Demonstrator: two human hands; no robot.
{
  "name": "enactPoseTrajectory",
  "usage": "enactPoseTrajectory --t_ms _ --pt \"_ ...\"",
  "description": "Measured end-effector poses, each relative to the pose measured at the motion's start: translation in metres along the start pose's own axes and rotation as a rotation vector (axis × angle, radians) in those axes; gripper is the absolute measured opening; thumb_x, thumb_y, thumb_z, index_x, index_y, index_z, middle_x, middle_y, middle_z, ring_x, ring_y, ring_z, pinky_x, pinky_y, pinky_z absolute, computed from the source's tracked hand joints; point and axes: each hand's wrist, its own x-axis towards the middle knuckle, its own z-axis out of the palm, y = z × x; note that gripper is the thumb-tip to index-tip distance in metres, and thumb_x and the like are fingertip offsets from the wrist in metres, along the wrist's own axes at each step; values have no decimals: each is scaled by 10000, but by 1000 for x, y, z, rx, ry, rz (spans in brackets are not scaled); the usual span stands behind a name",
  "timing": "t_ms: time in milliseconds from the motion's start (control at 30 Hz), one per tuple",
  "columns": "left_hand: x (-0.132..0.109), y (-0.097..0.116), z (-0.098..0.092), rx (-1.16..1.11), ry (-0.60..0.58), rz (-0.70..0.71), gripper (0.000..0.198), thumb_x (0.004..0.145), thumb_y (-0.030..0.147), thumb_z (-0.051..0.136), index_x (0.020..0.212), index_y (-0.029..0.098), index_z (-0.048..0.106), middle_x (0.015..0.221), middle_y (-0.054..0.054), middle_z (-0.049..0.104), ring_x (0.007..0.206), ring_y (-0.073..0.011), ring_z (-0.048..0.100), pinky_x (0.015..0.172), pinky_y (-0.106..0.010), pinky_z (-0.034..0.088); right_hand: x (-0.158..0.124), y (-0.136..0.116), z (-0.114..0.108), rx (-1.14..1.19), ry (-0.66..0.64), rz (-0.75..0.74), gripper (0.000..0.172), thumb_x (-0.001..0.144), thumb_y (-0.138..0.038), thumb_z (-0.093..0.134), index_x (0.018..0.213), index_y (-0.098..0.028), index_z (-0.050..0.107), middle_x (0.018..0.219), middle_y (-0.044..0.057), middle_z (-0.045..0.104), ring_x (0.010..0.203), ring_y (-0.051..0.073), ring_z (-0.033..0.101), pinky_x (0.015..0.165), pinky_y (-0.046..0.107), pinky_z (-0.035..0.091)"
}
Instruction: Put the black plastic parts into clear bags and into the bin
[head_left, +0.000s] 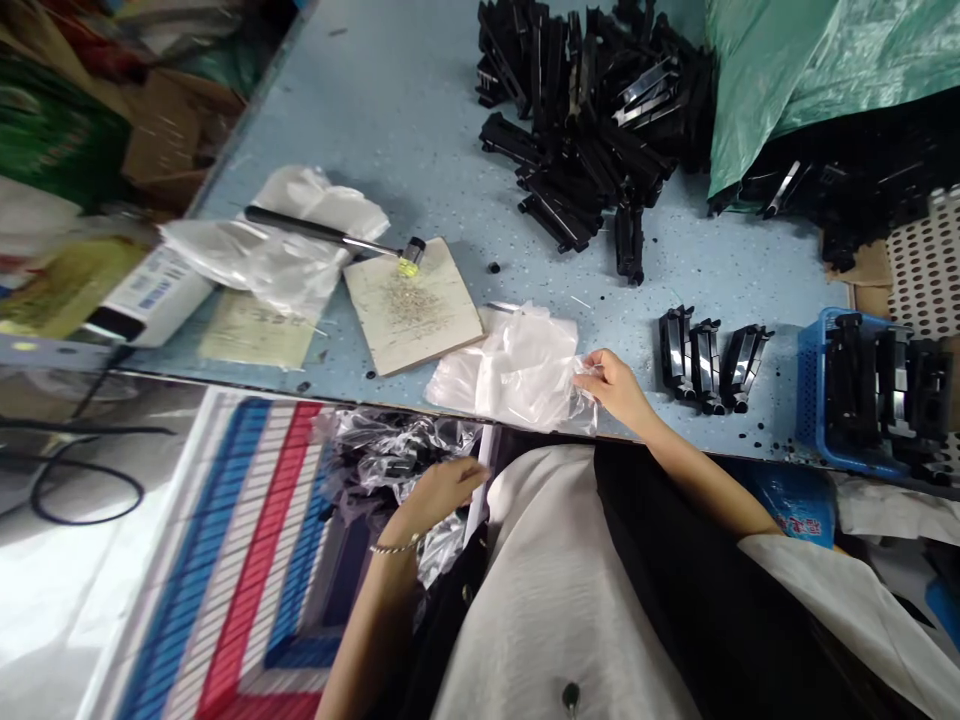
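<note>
My right hand (pixel 611 385) rests at the near edge of the blue table (pixel 420 110) and pinches the corner of a clear plastic bag (pixel 517 370) lying there. My left hand (pixel 442 490) is lower, off the table's edge, reaching into a striped sack (pixel 255 560) that holds bagged black parts (pixel 390 455); its fingers look loosely curled and I cannot make out whether they hold anything. Three black plastic parts (pixel 709 360) stand in a row just right of my right hand.
A big heap of black parts (pixel 592 130) lies at the back. A blue basket (pixel 870 395) holds more at the right. A small hammer (pixel 330 235) lies across a wooden board (pixel 412 305) and crumpled plastic bags (pixel 277 250). Green sheeting (pixel 810 70) covers the far right.
</note>
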Motion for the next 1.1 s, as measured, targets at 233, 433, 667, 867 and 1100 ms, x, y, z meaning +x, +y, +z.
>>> enactPoseTrajectory --t_ms 233,433,667,867,1100 --pt "68 127 27 -163 435 519 185 816 341 730 789 196 619 828 -11 623 636 -121 570 687 -272 517 17 -25 14 -65 142 -52 314 863 -520 642 951 -234 544 567 -102 449 538 124 443 574 257 323" --pt "97 129 19 -441 415 438 119 840 259 630 757 174 616 799 1 631 605 -94 587 597 -232 497 6 -22 -41 -220 238 11 264 969 -478 515 1027 -232 591 632 -48 528 558 154 494 595 286 376" --pt "95 140 17 -299 395 644 138 866 139 550 921 187 667 925 -32 706 767 -130 673 734 -278 575 12 -26 -127 -1037 275 -263 343 972 -125 422 1168 -205 692 1420 158 563 1316 357 451 971 521 403" --pt "95 151 20 -45 369 747 204 878 100 545 955 184 714 1007 -56 703 836 -146 677 786 -289 579 11 -47 -181 -1070 8 -343 237 934 -141 541 1080 -186 722 1227 137 689 1131 310 582 942 483 448" --pt "106 149 38 89 312 813 310 880 53 499 1065 172 717 1167 -99 700 962 -183 709 910 -355 602 -71 -48 -153 174 57 96 326 815 -507 706 884 -189 685 722 42 686 538 147 552 494 270 425"
